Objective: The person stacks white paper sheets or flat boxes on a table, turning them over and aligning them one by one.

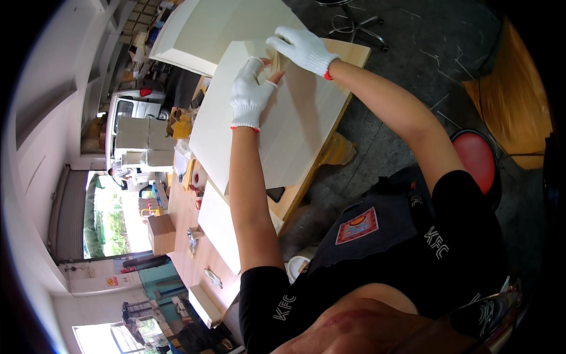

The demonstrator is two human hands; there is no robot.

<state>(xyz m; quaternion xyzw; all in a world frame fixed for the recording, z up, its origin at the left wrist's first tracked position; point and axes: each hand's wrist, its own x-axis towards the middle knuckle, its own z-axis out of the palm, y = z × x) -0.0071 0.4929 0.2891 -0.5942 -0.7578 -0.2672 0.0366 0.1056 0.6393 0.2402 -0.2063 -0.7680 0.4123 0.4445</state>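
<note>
My left hand (pixel 250 94), in a white knit glove with bare thumb and fingertip showing, curls over a large pale board (pixel 277 130). Its thumb and finger close around a thin cream strip (pixel 275 61), whose exact kind I cannot make out. Just beyond it to the right is my right hand (pixel 302 49), also gloved in white with a red cuff edge. The right fingers stretch to the left above the strip, slightly apart; whether they touch it is hidden. Both hands are near the board's far end.
Another large pale panel (pixel 236 26) stands behind. The wooden table (pixel 183 236) runs left, carrying a white glove (pixel 213 278), a tape roll (pixel 196 178) and a long box (pixel 204 305). A brown carton (pixel 161 233) stands beyond. A red stool (pixel 474 159) and wheeled chair base (pixel 356 26) occupy the right side.
</note>
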